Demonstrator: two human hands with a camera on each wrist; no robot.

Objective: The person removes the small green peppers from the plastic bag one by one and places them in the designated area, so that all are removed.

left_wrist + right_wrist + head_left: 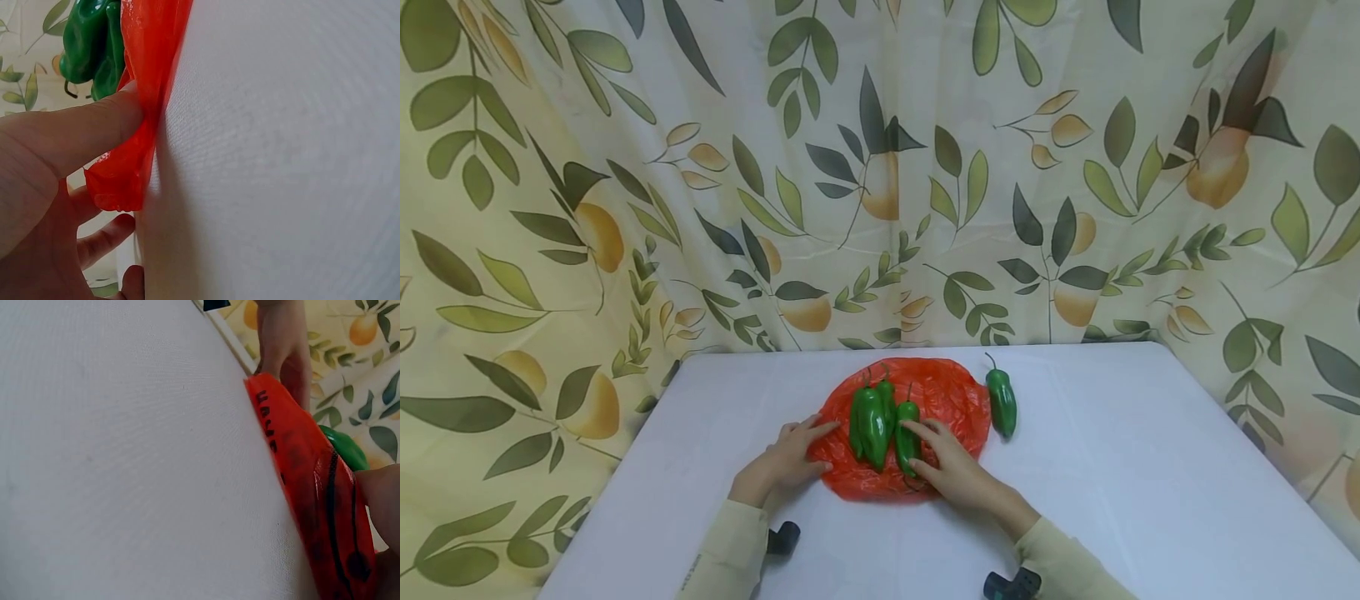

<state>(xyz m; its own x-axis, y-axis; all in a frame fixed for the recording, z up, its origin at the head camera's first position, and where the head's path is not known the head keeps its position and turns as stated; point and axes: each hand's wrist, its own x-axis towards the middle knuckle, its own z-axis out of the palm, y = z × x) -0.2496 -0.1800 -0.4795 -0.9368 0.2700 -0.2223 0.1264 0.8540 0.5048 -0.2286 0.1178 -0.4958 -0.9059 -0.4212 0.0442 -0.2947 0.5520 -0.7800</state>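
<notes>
One finger and the thumb of the right hand (958, 477) lie against a single green pepper (904, 446), one toward its stem, the other toward its tip. Whether they pinch it or merely touch it, I cannot tell; contact spread along the length would probably stop it rolling. The left hand (788, 458) has its fingers loosely spread at the left edge of the red plastic bag (951, 379), thumb against the film, as the left wrist view shows. That light touch likely pins the thin, crinkly sheet so it does not slide about.

The held-or-touched pepper lies on the bag, right of a cluster of green peppers (872, 425) also resting on it. All have stems pointing away from the person, a parallel arrangement that lets the smooth bodies nest side by side. Just beyond the bag's right edge, another green pepper (1002, 404) lies on the white table (1090, 467), just beside the plastic, perhaps set there to stand apart from the others. Black marks on the red plastic show from the right wrist. Behind the table hangs a leaf-patterned curtain (955, 275).
</notes>
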